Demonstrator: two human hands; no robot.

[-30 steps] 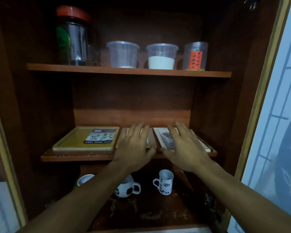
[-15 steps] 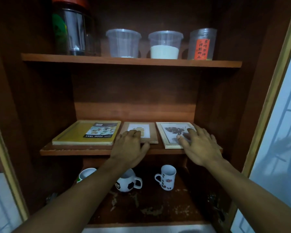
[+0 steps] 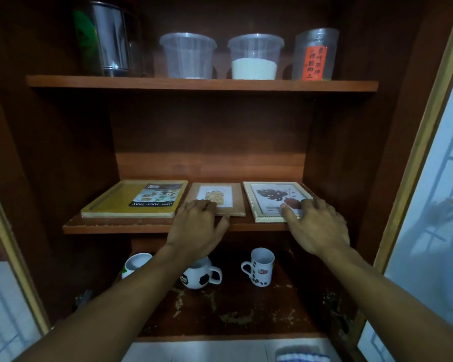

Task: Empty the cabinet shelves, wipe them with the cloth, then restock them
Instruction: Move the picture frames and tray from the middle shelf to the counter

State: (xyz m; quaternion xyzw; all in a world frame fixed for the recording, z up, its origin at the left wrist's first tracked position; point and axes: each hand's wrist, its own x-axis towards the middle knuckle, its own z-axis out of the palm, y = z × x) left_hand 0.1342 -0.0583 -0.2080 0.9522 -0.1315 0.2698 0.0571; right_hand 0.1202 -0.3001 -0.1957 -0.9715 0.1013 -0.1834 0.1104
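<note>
1. The middle shelf [image 3: 115, 227] of the open cabinet [image 3: 71, 152] holds three flat things side by side: a yellow tray [image 3: 110, 202] on its left part, a brown frame [image 3: 237, 197] in its middle and a white frame [image 3: 272, 202] on its right part
2. The left hand [image 3: 196, 228] lies on the near end of the brown frame, fingers bent with the tips on top and the thumb against the frame's front edge; whether it really has a grip cannot be told
3. The right hand [image 3: 317, 226] rests on the white frame's near right corner, fingers spread and fairly straight, thumb on the glass, holding nothing
4. Above the middle shelf, a top shelf [image 3: 194, 84] carries a steel jar [image 3: 110, 40], two clear tubs [image 3: 188, 56] and a labelled jar [image 3: 315, 56]
5. Below the middle shelf stand three cups [image 3: 260, 267]
6. Below and in front of the middle shelf, a striped cloth [image 3: 298, 357] shows at the bottom edge
</note>
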